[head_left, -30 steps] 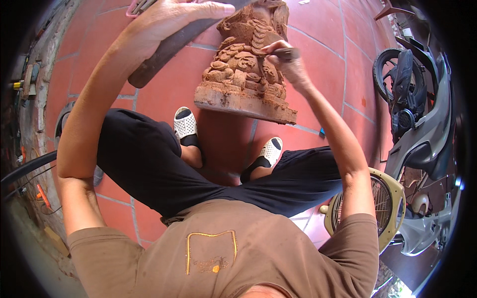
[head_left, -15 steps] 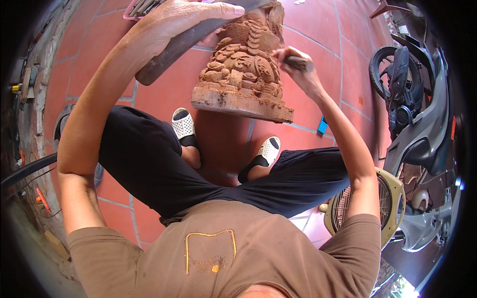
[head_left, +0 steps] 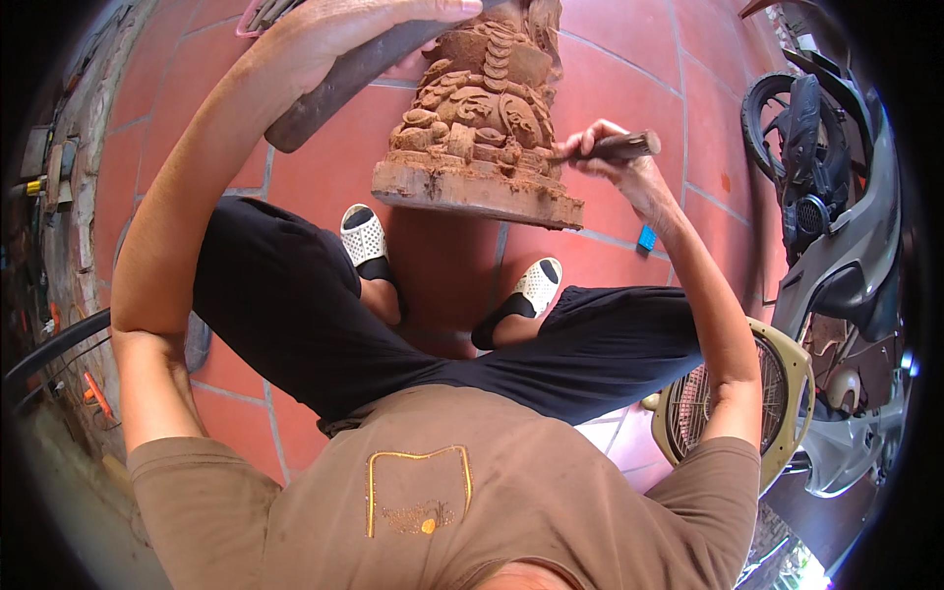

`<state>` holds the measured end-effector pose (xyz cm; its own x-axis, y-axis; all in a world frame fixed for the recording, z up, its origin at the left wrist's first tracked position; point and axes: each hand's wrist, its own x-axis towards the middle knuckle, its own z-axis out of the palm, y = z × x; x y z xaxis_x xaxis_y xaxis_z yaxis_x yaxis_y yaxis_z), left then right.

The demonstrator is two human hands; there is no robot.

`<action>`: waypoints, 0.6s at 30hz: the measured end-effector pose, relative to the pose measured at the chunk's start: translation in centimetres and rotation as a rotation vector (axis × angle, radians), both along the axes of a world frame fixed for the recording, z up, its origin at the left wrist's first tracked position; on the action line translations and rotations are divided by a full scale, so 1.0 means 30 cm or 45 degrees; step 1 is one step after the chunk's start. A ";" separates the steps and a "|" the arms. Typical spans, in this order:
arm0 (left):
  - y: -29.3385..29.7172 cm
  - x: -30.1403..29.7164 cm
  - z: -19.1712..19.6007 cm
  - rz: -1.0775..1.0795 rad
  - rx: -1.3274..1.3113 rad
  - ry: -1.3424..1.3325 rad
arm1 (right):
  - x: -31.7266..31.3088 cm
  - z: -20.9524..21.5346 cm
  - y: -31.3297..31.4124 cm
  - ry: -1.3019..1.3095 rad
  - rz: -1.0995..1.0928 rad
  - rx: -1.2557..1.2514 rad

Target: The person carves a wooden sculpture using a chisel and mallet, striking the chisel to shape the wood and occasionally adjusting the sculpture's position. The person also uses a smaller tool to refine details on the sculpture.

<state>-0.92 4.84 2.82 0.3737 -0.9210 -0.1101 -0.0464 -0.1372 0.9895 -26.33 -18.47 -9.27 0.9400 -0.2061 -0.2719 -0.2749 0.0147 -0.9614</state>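
Note:
A carved reddish-brown wooden sculpture (head_left: 482, 118) with a thick flat base (head_left: 462, 195) stands on the floor in front of my feet. My left hand (head_left: 369, 22) grips a dark, smooth wooden bar (head_left: 339, 93) that slants along the sculpture's left side. Its thumb lies along the top, and a few fingertips show below. My right hand (head_left: 612, 157) is wrapped round the wooden handle of a chisel (head_left: 629, 146). The handle's butt points right, and the thin blade meets the carving's lower right edge just above the base. The upper part of the sculpture is cut off by the frame.
Red floor tiles (head_left: 629, 88) surround the sculpture. A small blue object (head_left: 646, 238) lies on them. To the right are a beige-framed fan (head_left: 787, 393) and a grey motorbike (head_left: 836, 256). A black hose (head_left: 59, 346) and loose clutter run along the left wall. A pink basket (head_left: 258, 18) sits at top left.
My right hand has come down and slightly right along the sculpture, and the chisel handle has swung to point right. The bar stays in my left hand. The view has shifted slightly.

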 end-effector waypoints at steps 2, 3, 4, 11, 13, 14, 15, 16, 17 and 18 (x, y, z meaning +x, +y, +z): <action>-0.015 0.005 -0.003 0.010 0.053 -0.019 | 0.039 0.007 0.059 -0.064 -0.076 0.060; -0.020 0.007 -0.004 0.022 0.089 -0.041 | 0.064 0.005 0.096 -0.096 -0.116 0.087; -0.014 0.010 0.004 0.054 0.134 -0.074 | 0.102 -0.004 0.138 -0.125 -0.127 0.141; -0.021 -0.017 0.014 0.083 0.199 -0.108 | 0.067 -0.082 0.045 -0.011 0.267 0.121; -0.004 -0.011 0.012 0.092 0.198 -0.069 | 0.076 -0.059 0.029 0.077 0.349 0.099; 0.002 -0.009 0.008 0.100 0.198 -0.066 | 0.085 -0.020 0.041 0.143 0.344 0.124; 0.010 -0.005 0.006 0.108 0.198 -0.063 | 0.091 -0.020 0.042 0.152 0.370 0.094; 0.012 -0.002 0.006 0.114 0.189 -0.058 | 0.098 -0.017 0.030 0.163 0.393 0.057; 0.020 -0.002 0.011 0.135 0.208 -0.061 | 0.101 -0.015 0.023 0.175 0.417 0.020; 0.033 -0.006 0.020 0.156 0.226 -0.064 | 0.102 -0.015 0.022 0.185 0.420 0.031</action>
<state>-1.11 5.84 3.44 0.4905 -0.8363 -0.2449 -0.0675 -0.3167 0.9461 -23.27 -17.80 -9.72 0.9061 0.1100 -0.4086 -0.4023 -0.0749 -0.9124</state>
